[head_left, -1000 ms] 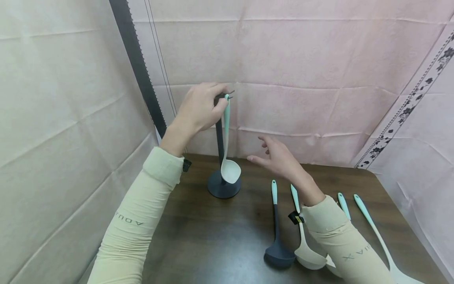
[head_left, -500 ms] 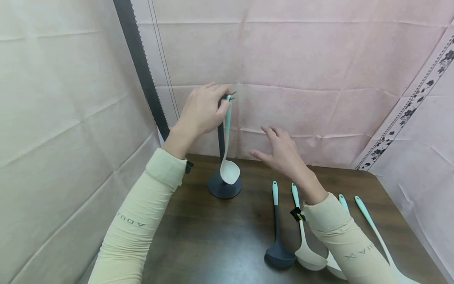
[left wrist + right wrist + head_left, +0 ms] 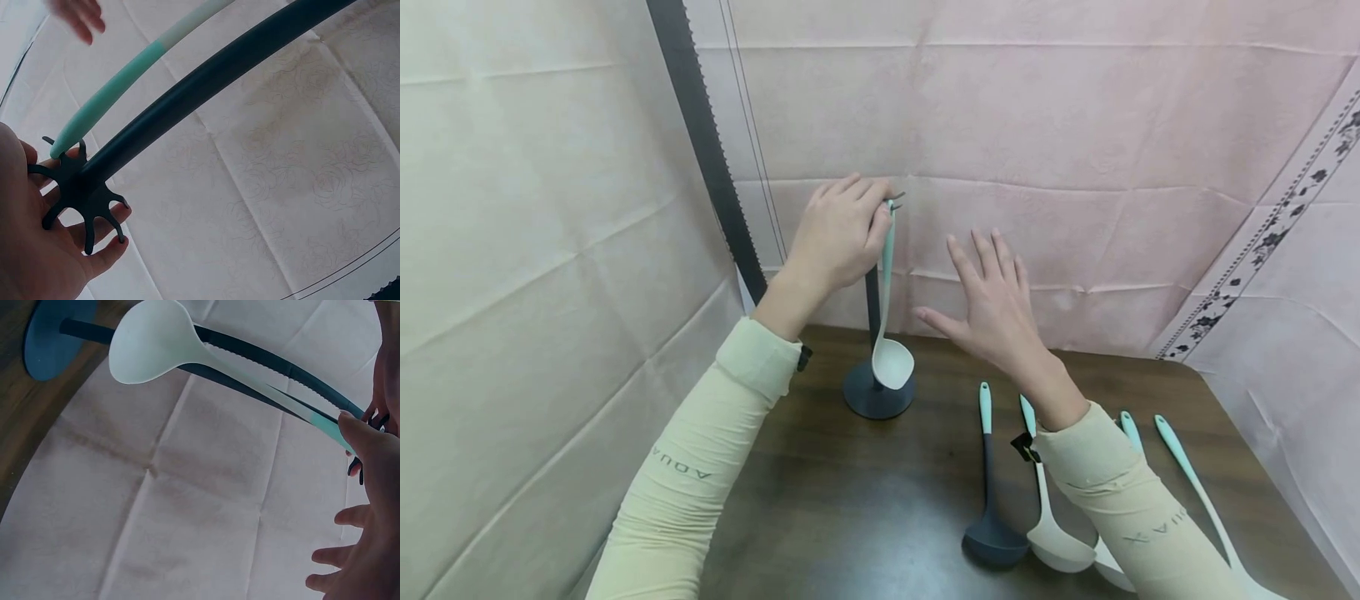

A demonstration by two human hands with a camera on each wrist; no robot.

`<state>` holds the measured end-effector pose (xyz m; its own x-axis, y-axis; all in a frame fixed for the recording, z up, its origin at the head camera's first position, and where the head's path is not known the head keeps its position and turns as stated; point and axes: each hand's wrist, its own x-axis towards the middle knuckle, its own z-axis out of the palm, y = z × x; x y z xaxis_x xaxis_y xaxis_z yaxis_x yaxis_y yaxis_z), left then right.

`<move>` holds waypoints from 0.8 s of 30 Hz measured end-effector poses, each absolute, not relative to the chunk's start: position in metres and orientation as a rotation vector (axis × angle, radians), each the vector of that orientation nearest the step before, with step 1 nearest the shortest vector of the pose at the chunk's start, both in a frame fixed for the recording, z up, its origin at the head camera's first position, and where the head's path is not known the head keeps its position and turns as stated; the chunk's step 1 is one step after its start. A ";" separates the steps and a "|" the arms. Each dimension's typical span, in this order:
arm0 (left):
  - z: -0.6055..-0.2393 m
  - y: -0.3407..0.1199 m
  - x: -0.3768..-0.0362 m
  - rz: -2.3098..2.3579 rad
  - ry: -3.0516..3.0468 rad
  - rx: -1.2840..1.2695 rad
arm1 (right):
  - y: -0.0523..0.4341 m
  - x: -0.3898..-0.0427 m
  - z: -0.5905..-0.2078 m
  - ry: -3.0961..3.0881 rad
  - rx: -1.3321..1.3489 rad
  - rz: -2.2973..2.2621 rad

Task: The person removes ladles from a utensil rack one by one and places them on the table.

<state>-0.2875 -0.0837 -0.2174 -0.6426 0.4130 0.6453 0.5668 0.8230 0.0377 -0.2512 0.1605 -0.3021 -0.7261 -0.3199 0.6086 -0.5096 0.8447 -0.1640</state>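
Note:
A dark utensil stand [image 3: 876, 397] rises from a round base, with a ring of hooks [image 3: 81, 187] at its top. My left hand [image 3: 838, 237] grips that hooked top, its fingers lying over the hooks. From one hook hangs a white ladle [image 3: 892, 362] with a mint-green handle, bowl down, seen also in the right wrist view as a pale ladle bowl [image 3: 153, 344]. To the right of the stand my right hand [image 3: 992, 312] is raised with fingers spread, holding nothing and apart from the ladle in the head view.
On the brown table [image 3: 820, 500], right of the stand, lie a dark ladle [image 3: 992, 537], a white ladle [image 3: 1060, 546], a partly hidden white utensil [image 3: 1108, 567] and a long white utensil [image 3: 1202, 504]. My right forearm crosses above them. Pale cloth walls [image 3: 1045, 125] enclose the table.
My right hand has risen slightly and its fingers have straightened and spread. The left hand stays at the stand's top, and the ladle still hangs there.

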 end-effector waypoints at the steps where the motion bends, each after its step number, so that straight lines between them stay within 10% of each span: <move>1: -0.218 -0.083 -0.288 -0.309 -2.352 -0.716 | 0.159 -0.252 -0.301 -2.422 0.604 0.431; 24: -0.224 -0.084 -0.291 -0.306 -2.298 -0.722 | 0.114 -0.259 -0.266 -2.298 0.600 0.664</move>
